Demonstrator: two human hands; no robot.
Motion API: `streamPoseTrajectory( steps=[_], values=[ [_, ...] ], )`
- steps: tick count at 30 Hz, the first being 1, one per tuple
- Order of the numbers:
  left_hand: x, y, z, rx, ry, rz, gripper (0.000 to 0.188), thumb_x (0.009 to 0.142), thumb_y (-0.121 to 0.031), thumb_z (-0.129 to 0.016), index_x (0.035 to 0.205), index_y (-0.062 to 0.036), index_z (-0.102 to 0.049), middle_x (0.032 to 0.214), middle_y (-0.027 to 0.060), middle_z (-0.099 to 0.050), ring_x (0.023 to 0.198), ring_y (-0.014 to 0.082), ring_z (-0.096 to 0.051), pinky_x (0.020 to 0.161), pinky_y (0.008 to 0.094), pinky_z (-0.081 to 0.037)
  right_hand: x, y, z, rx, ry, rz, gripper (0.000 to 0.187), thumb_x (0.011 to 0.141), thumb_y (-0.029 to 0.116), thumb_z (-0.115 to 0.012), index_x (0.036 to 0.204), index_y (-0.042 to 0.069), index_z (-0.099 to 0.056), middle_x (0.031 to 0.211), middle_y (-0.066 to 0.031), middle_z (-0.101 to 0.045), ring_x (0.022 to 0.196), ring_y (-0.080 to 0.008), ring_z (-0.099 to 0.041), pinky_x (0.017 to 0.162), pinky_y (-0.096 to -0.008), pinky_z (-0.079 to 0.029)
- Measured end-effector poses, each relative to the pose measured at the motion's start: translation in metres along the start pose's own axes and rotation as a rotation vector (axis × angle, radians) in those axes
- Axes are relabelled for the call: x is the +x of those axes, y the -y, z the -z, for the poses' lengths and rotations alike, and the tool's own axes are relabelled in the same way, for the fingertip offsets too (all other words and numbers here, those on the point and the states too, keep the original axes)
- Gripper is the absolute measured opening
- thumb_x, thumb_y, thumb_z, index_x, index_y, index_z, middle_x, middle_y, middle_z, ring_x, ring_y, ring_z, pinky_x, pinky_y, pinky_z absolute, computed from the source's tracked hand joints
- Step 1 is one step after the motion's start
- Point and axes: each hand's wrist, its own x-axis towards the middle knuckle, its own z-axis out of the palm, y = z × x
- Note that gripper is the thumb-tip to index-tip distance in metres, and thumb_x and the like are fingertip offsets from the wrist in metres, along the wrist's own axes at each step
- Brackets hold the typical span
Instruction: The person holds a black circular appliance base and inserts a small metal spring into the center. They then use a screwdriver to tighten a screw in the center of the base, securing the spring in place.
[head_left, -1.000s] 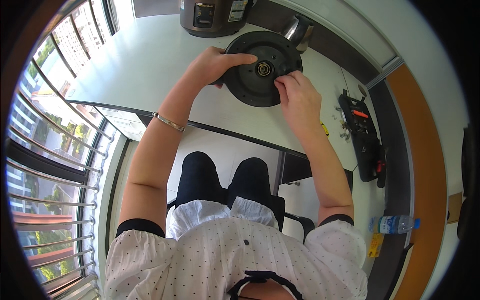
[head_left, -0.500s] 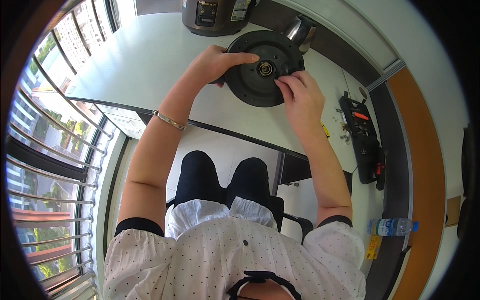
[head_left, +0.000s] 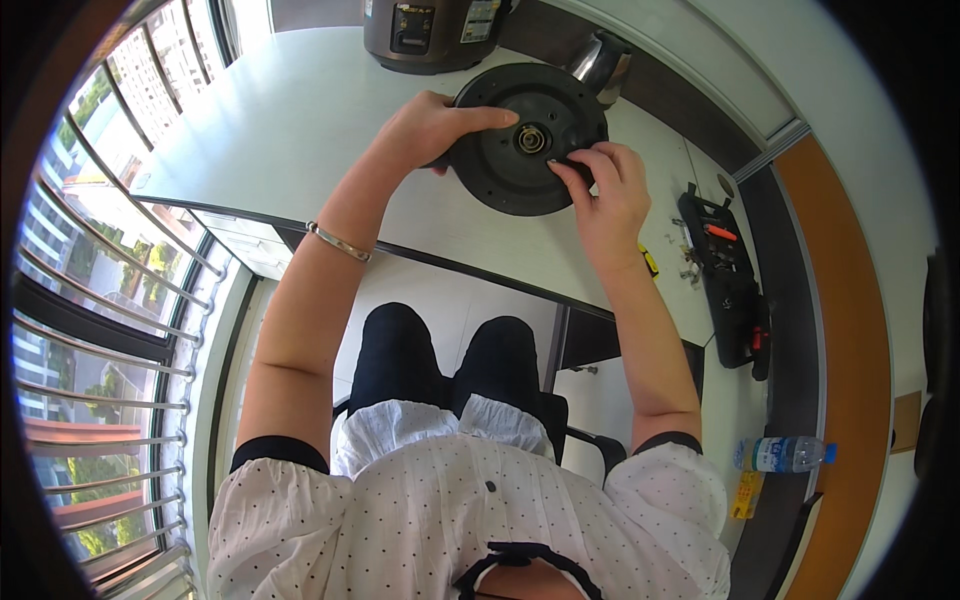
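Observation:
A black round base (head_left: 490, 175) with brass-coloured rings at its centre, like an electric kettle's underside, is tilted up above the white table (head_left: 290, 130). My left hand (head_left: 432, 130) grips its left side, thumb across the face near the rings and the other fingers behind. At the disc's lower right is my right hand (head_left: 608, 190), thumb and forefinger bent toward the face with a gap between them. Nothing shows between those fingertips. A shiny metal part (head_left: 603, 65) shows beyond the disc; whether it joins the disc is hidden.
A brown cooker (head_left: 430, 40) stands at the back edge. To the right lies an open black tool case (head_left: 722, 270) with red-handled tools, several small metal pieces (head_left: 688, 262) and a yellow-black tool (head_left: 650, 262) beside it. A water bottle (head_left: 785, 454) lies far right; barred windows (head_left: 110, 250) are left.
My right thumb and forefinger have moved apart from a pinch at the disc, and the hand has shifted slightly. My left hand keeps its hold; the disc is almost still.

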Motion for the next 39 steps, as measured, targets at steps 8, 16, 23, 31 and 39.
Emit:
streamPoseTrajectory(
  steps=[8,16,23,31,39],
  values=[
    [-0.002,-0.004,0.001,0.001,0.013,0.018,0.049,0.066,-0.050,-0.076,0.069,-0.0008,-0.069,0.057,0.0039,-0.060,0.046,0.0126,-0.054,0.042,0.0251,-0.041,-0.003,-0.007,-0.002,0.026,-0.029,0.011,0.023,0.066,0.015,-0.082,0.080,0.010,-0.065,0.099,-0.0077,-0.056,0.095,-0.0285,-0.050,0.081,-0.0378,-0.042],
    [-0.003,-0.006,0.001,0.010,0.016,0.041,0.049,0.066,-0.049,-0.075,0.075,-0.0008,-0.071,0.060,0.0038,-0.062,0.049,0.0126,-0.056,0.043,0.0252,-0.041,-0.008,-0.005,0.001,0.083,-0.013,-0.075,0.024,0.066,0.015,-0.083,0.081,0.010,-0.065,0.108,-0.0090,-0.056,0.102,-0.0300,-0.047,0.083,-0.0379,-0.042],
    [-0.005,-0.008,-0.001,0.008,-0.006,0.036,0.052,0.066,-0.049,-0.076,0.077,0.0013,-0.070,0.061,0.0056,-0.063,0.048,0.0137,-0.055,0.043,0.0255,-0.042,-0.005,-0.001,0.000,0.113,-0.041,-0.120,0.025,0.066,0.012,-0.083,0.081,0.009,-0.063,0.110,-0.0097,-0.055,0.102,-0.0302,-0.047,0.083,-0.0376,-0.042],
    [-0.002,-0.006,-0.001,0.027,0.002,0.062,0.059,0.066,-0.051,-0.076,0.080,0.0057,-0.068,0.064,0.0073,-0.064,0.049,0.0159,-0.058,0.045,0.0261,-0.045,-0.007,-0.002,0.002,0.120,-0.035,-0.122,0.025,0.066,0.011,-0.082,0.080,0.008,-0.061,0.111,-0.0100,-0.055,0.103,-0.0306,-0.046,0.082,-0.0381,-0.042],
    [0.001,-0.003,-0.001,0.011,-0.002,0.071,0.064,0.066,-0.051,-0.076,0.084,0.0097,-0.066,0.065,0.0099,-0.064,0.049,0.0169,-0.058,0.044,0.0254,-0.046,-0.012,-0.003,0.009,0.125,-0.061,-0.138,0.027,0.068,0.011,-0.080,0.086,0.007,-0.061,0.111,-0.0094,-0.056,0.102,-0.0308,-0.049,0.082,-0.0387,-0.042]
  ],
)
